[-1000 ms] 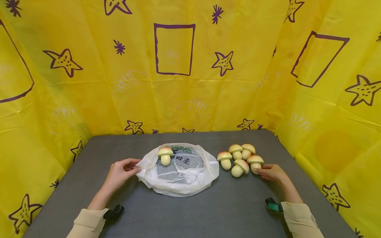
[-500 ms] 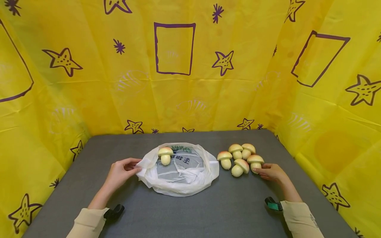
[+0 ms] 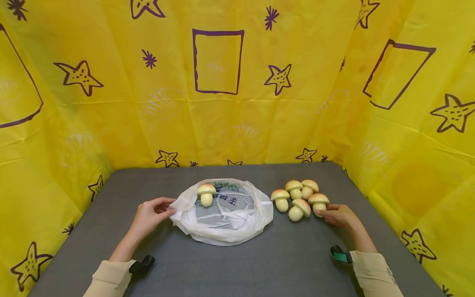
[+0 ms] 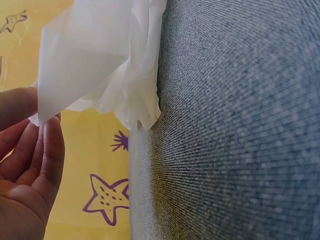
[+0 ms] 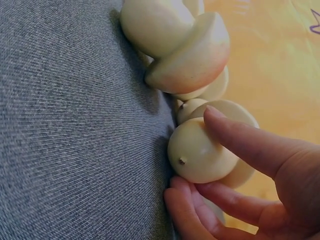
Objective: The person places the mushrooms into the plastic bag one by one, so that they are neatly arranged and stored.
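- My left hand (image 3: pixel 150 216) pinches the white bag (image 3: pixel 222 237) by its left rim; a lone mushroom (image 3: pixel 206 189) lies inside.
- My right hand (image 3: pixel 340 215) has thumb and fingers around the rightmost mushroom (image 3: pixel 318 199), just beside four other mushrooms (image 3: pixel 299 209).

Beige cloth sleeves (image 3: pixel 111 277) — dark marking (image 3: pixel 391 276) on the right — and black wrist-worn devices (image 3: pixel 142 265), the right with a green patch (image 3: pixel 340 258).

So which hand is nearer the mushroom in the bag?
Left. The left hand pinches the bag by its edge, left of that mushroom; the right hand is farther off, beyond the bag's right side, holding another mushroom.
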The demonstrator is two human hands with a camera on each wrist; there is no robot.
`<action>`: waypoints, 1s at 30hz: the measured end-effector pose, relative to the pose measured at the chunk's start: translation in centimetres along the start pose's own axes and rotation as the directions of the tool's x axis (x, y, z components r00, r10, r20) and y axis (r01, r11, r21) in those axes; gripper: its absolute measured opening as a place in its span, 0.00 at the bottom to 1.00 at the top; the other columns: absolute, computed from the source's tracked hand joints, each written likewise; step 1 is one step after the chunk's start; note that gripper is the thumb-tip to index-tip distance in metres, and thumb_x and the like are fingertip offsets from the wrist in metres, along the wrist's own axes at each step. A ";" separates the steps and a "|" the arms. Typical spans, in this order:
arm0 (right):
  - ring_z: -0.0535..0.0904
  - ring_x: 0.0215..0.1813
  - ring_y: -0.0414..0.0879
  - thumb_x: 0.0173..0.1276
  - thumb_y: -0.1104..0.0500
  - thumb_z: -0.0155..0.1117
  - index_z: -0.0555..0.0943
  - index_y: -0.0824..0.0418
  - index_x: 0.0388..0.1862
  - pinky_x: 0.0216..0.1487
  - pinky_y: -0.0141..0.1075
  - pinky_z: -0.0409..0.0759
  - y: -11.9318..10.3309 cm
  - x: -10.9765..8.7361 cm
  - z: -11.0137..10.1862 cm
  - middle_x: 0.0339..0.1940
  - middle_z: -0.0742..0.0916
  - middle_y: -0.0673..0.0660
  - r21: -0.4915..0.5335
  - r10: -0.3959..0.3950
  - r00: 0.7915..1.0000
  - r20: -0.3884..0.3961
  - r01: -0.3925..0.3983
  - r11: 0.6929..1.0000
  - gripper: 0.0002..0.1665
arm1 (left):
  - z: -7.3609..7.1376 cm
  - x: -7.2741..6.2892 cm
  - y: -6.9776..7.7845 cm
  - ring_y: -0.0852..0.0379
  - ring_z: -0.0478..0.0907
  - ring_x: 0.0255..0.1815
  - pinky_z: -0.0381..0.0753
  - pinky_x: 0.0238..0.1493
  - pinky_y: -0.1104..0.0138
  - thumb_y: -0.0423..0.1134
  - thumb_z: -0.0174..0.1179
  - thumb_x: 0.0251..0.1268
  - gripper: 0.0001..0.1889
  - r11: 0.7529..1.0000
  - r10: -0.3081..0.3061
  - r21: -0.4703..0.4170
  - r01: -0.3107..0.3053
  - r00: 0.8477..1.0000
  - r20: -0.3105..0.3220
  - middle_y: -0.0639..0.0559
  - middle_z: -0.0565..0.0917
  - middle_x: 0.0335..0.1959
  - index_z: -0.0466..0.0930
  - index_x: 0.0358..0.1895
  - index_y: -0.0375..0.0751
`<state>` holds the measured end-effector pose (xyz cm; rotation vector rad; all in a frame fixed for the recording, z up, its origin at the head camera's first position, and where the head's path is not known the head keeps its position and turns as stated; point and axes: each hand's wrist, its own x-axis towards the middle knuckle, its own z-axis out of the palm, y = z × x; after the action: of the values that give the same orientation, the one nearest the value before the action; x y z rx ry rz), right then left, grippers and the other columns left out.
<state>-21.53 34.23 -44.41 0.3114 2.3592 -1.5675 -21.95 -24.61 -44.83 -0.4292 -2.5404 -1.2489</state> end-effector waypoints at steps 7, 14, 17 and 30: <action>0.84 0.41 0.42 0.62 0.57 0.67 0.54 0.87 0.64 0.45 0.35 0.83 0.1 -0.1 -0.1 0.47 0.81 0.66 0.034 0.006 1.000 -0.021 -0.005 0.999 0.47 | 0.1 0.1 -0.1 0.67 0.78 0.27 0.78 0.29 0.76 0.38 0.71 0.51 0.13 1.000 0.010 0.016 -0.010 1.000 -0.009 0.50 0.85 0.32 0.86 0.42 0.44; 0.83 0.41 0.42 0.62 0.57 0.67 0.54 0.87 0.64 0.46 0.35 0.82 0.1 -0.3 -0.3 0.47 0.81 0.66 0.019 -0.003 0.999 -0.035 0.004 1.000 0.47 | 0.2 0.3 -0.2 0.67 0.77 0.26 0.78 0.29 0.75 0.37 0.71 0.51 0.13 0.999 0.016 0.028 -0.016 1.000 -0.020 0.51 0.85 0.31 0.86 0.42 0.44; 0.83 0.42 0.43 0.62 0.56 0.68 0.55 0.87 0.63 0.46 0.35 0.82 -0.1 -0.4 -0.4 0.49 0.81 0.68 0.003 -0.008 0.999 -0.036 0.008 1.000 0.48 | 0.2 0.3 -0.2 0.67 0.77 0.26 0.78 0.29 0.75 0.38 0.71 0.51 0.13 0.999 0.016 0.031 -0.015 1.000 -0.020 0.51 0.85 0.31 0.86 0.42 0.44; 0.85 0.43 0.49 0.63 0.56 0.67 0.58 0.87 0.62 0.46 0.37 0.83 -0.7 -1.1 -0.4 0.47 0.82 0.68 -0.029 -0.046 0.998 -0.044 0.045 0.999 0.44 | 0.2 0.4 -0.4 0.66 0.77 0.26 0.79 0.29 0.74 0.38 0.71 0.51 0.13 1.000 -0.001 0.029 0.001 1.000 -0.011 0.51 0.85 0.31 0.86 0.42 0.44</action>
<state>-20.80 34.31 -43.26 0.2917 2.4359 -1.5618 -22.49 -24.61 -45.05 -0.4134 -2.5472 -1.2094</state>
